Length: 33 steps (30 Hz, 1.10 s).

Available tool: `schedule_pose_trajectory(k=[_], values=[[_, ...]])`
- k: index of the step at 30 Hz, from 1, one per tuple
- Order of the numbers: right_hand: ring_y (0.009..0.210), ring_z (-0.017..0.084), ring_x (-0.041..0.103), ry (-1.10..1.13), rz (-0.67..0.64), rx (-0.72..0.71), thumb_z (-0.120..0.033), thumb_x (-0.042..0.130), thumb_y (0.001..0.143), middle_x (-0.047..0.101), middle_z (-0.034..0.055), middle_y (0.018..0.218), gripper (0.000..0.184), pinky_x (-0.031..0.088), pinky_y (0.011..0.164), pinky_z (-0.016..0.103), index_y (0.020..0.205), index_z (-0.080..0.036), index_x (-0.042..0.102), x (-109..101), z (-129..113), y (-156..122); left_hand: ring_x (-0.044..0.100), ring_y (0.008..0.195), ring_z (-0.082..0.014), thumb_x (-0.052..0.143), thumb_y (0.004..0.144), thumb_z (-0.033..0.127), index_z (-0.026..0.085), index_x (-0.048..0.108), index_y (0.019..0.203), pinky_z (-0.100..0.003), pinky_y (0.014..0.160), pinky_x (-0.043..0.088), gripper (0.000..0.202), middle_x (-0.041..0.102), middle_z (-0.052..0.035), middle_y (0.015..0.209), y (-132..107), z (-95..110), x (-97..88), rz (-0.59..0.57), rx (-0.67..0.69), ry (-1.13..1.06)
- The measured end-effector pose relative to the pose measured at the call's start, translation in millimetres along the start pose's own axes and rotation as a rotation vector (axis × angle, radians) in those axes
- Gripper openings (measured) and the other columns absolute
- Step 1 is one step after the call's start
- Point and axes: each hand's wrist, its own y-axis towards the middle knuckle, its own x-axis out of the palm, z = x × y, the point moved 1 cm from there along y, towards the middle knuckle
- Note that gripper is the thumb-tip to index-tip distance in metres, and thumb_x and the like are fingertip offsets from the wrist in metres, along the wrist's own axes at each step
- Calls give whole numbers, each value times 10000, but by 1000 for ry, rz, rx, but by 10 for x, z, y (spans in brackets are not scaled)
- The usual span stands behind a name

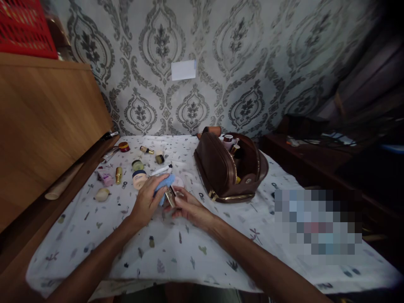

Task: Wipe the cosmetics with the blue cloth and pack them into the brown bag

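Observation:
My left hand (148, 200) is closed around a blue cloth (164, 185) and presses it against a small dark and gold cosmetic item (171, 196). That item sits pinched in the fingers of my right hand (189, 208). Both hands meet just above the table's white patterned cloth (176, 252), left of a brown leather toiletry bag (227, 170) that stands open with small bottles (232, 145) inside.
Several small cosmetics lie at the back left: a jar (139, 179), a gold tube (118, 174), a white pen-like stick (160, 170), a red-lidded pot (124, 146). A wooden cabinet (44, 126) borders the left, a dark side table (315, 160) the right.

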Motion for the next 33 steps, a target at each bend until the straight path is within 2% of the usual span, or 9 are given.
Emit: schedule_pose_trajectory(k=[3,7,12,14,17,21,24,30,33], values=[[783,187,730,-69,-10,11,-386,869,660,678,22,968,639,518,593,229,1143,-217,486,14,-56,-28,596,1107,-220,459,977,388,203,545,1288,-334,939,467,372,643,-85,1234,27,38,13,42,-75,-5],[841,204,725,-32,-37,22,-335,839,679,675,20,993,571,522,597,235,1135,-230,511,-1,-107,-47,606,889,-184,416,991,423,186,590,1195,-280,782,479,358,666,-44,991,85,4,24,19,-135,-66],[970,205,664,80,-85,14,-345,786,719,683,37,1069,451,544,749,318,1124,-238,618,9,-126,-65,563,979,-205,388,999,418,187,660,1114,-333,901,456,376,618,-66,1007,111,-169,53,56,-105,-46],[955,183,639,119,-65,1,-353,771,734,701,39,1042,386,518,802,314,1079,-221,660,6,-120,-56,544,1000,-208,371,1003,415,194,661,1152,-347,925,451,394,584,-69,1013,79,-212,67,84,-130,6],[893,171,628,181,-57,35,-409,765,740,721,40,963,357,490,780,288,1017,-195,694,-7,-102,-31,532,993,-201,355,1010,380,202,609,1277,-352,939,447,410,527,-63,1008,21,-188,87,103,-132,74],[851,161,618,216,-47,60,-421,763,758,721,36,916,336,470,750,278,983,-179,700,-27,-90,-13,525,1027,-204,385,1005,318,200,530,1374,-358,957,434,414,517,-73,1061,-10,-57,119,70,-43,87],[821,152,609,224,-25,46,-384,766,772,703,18,863,268,460,725,269,934,-184,691,-33,-94,-13,512,1058,-212,395,1002,272,227,563,1335,-368,954,432,376,527,-80,1092,-21,50,132,25,62,74],[723,139,606,325,16,27,-394,683,838,697,15,819,231,469,671,258,905,-173,680,-52,-141,-4,500,1086,-236,399,945,132,236,700,1083,-388,895,452,347,565,-102,1141,-95,232,89,-176,317,111],[745,159,629,343,-8,23,-429,606,876,707,50,800,302,483,706,274,896,-136,675,-70,-170,5,504,1065,-231,414,885,81,205,705,904,-389,890,450,317,578,-96,1110,-102,216,27,-159,318,128]])
